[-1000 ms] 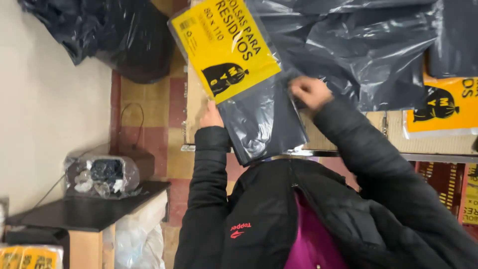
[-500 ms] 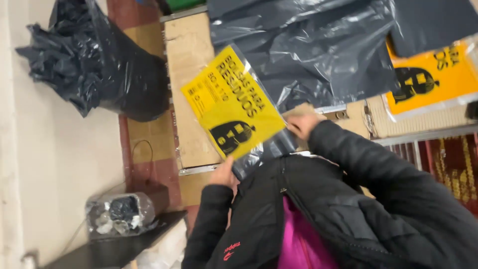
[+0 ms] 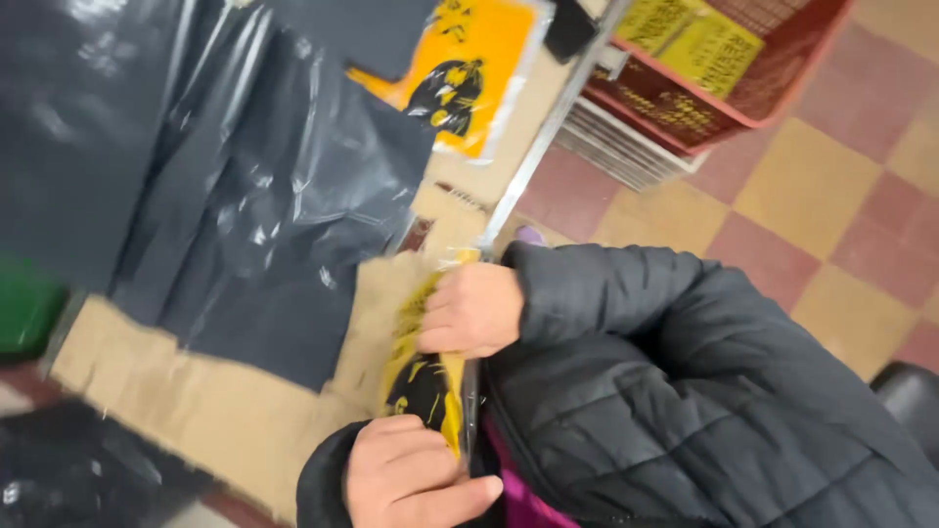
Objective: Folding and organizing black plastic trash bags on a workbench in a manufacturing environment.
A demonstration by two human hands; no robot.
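1. the bench (image 3: 196, 420) is a cardboard-covered top. loose black plastic bags (image 3: 225, 186) lie spread flat on it, beyond and to the left of both grips, with bare cardboard between them and our hands. they look untouched by either hand now.

2. a red basket (image 3: 753, 88) sits on the checked floor (image 3: 831, 205), far to the right of the grips. it already holds yellow-labelled packs, so we judge that some packs are finished and put away.

3. another orange-and-yellow pack (image 3: 469, 68) lies flat at the far end of the bench, well apart from our hands, past the black bags.

4. the yellow pack (image 3: 425, 381) is the piece in hand. it stands folded or rolled narrow between the two grips, right at the near edge of the bench against our jacket. by the look of it, the folding is under way and not yet finished, and the pack is not yet set down anywhere.

5. our right hand (image 3: 474, 311) is closed around the upper end of the pack. our left hand (image 3: 416, 474) is curled shut around its lower end.

6. room for moving: open cardboard lies just left of the grips. a metal edge strip (image 3: 533, 156) runs away from the right grip along the bench side. beyond it the floor is open toward the basket.
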